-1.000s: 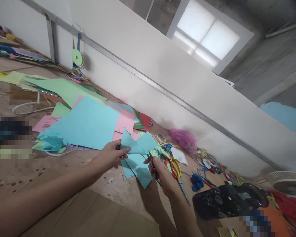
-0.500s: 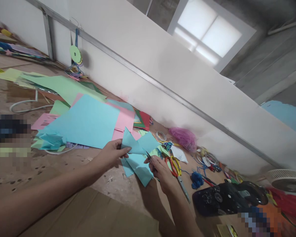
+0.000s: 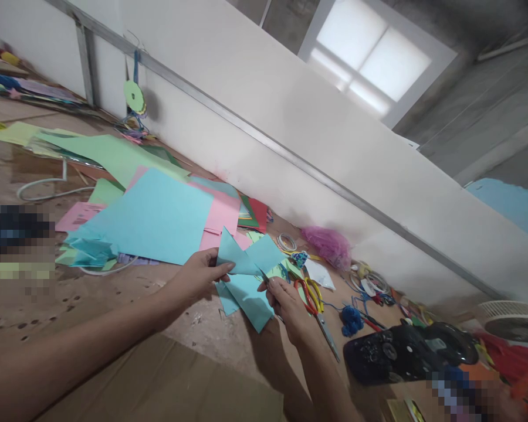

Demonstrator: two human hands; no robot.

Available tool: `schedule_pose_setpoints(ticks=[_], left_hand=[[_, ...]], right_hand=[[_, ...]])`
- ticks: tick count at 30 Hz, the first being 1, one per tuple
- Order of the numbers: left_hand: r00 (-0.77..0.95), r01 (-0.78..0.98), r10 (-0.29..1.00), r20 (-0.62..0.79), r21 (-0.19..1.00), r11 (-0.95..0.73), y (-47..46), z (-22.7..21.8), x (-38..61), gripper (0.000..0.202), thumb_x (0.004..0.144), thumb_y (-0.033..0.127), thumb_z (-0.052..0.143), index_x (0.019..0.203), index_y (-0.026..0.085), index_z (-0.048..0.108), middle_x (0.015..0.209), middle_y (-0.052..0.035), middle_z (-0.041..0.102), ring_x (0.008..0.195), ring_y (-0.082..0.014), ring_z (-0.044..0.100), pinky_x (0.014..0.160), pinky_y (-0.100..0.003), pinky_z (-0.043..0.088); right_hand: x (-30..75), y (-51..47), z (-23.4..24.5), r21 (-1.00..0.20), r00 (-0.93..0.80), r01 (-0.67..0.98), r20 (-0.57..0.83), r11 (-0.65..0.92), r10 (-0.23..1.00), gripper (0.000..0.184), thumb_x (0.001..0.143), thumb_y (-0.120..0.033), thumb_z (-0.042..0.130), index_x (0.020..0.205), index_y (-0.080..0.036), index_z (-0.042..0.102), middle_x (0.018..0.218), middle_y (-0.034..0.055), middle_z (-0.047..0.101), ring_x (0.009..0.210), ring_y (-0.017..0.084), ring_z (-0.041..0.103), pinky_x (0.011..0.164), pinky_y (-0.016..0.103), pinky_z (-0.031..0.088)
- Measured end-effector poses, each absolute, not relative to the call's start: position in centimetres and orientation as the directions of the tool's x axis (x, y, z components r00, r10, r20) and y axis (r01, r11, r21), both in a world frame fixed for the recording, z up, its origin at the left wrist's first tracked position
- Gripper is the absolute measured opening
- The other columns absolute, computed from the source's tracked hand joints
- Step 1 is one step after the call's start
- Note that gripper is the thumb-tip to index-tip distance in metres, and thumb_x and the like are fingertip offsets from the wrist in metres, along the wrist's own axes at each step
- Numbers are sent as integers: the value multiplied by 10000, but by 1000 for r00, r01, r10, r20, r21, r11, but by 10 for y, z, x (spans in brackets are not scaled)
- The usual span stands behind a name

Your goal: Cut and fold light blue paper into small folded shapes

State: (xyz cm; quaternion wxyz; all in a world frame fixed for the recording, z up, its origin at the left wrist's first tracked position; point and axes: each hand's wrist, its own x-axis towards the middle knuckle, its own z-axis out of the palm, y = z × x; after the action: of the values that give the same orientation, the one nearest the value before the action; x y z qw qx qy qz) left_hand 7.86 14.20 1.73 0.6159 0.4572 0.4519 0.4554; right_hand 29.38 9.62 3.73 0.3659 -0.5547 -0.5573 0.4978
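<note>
A folded piece of light-blue paper [image 3: 235,258] with a V-shaped notch in its upper edge is pinched between the thumb and fingers of my left hand [image 3: 205,266]. My right hand [image 3: 286,302] is closed around small dark scissors [image 3: 264,274], whose thin blades point up-left at the paper's right part; the grip is mostly hidden by my fingers. Below both hands lie more light-blue paper pieces [image 3: 250,302]. Just right of my right hand rest larger scissors with red and yellow handles [image 3: 310,296], their blades pointing toward me.
A big light-blue sheet [image 3: 158,217] lies over pink and green papers at left. Along the wall sit a pink plastic bag [image 3: 328,246], tape rolls [image 3: 287,241] and blue yarn [image 3: 352,320]. A black bag-like object [image 3: 391,354] and a white fan [image 3: 510,319] are at right.
</note>
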Motion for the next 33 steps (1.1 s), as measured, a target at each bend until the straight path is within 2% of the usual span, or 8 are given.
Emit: schedule_pose_setpoints(ticks=[5, 14, 20, 26, 33], left_hand=[[195, -172, 975, -106, 975, 140, 148, 9, 77, 361, 647, 413, 749, 882, 162, 643, 637, -12, 624, 585, -169, 606, 436, -213, 416], [223, -154, 967, -122, 975, 159, 151, -3, 77, 384, 681, 435, 728, 951, 176, 641, 606, -1, 629, 476, -144, 568, 396, -209, 385], [210, -187, 976, -58, 977, 98, 148, 3, 79, 294, 660, 375, 747, 855, 167, 672, 635, -14, 648, 572, -157, 605, 490, -229, 449], [215, -160, 968, -127, 974, 163, 140, 15, 82, 280, 657, 392, 741, 823, 184, 653, 548, 5, 601, 455, -140, 543, 358, -206, 373], [244, -164, 962, -119, 973, 162, 142, 10, 82, 307, 664, 400, 740, 861, 181, 656, 606, 0, 617, 452, -131, 541, 363, -209, 379]], right_hand=[[296, 96, 35, -959, -119, 273, -115, -79, 986, 414, 882, -558, 473, 812, -184, 638, 619, -22, 394, 573, 130, 349, 520, 260, 236], [294, 97, 34, -955, -74, 287, -98, -73, 992, 384, 869, -530, 504, 751, -186, 626, 576, -33, 388, 553, 124, 360, 533, 263, 265], [294, 97, 33, -970, -108, 229, -104, -77, 989, 364, 872, -531, 510, 780, -200, 633, 608, -25, 413, 569, 133, 383, 543, 269, 289], [293, 96, 33, -958, -84, 284, -66, -39, 994, 389, 865, -542, 513, 756, -190, 640, 603, -19, 423, 570, 132, 382, 535, 267, 268], [293, 97, 31, -959, -80, 279, -78, -53, 994, 386, 874, -534, 507, 769, -191, 649, 584, -25, 409, 558, 131, 366, 531, 270, 252]])
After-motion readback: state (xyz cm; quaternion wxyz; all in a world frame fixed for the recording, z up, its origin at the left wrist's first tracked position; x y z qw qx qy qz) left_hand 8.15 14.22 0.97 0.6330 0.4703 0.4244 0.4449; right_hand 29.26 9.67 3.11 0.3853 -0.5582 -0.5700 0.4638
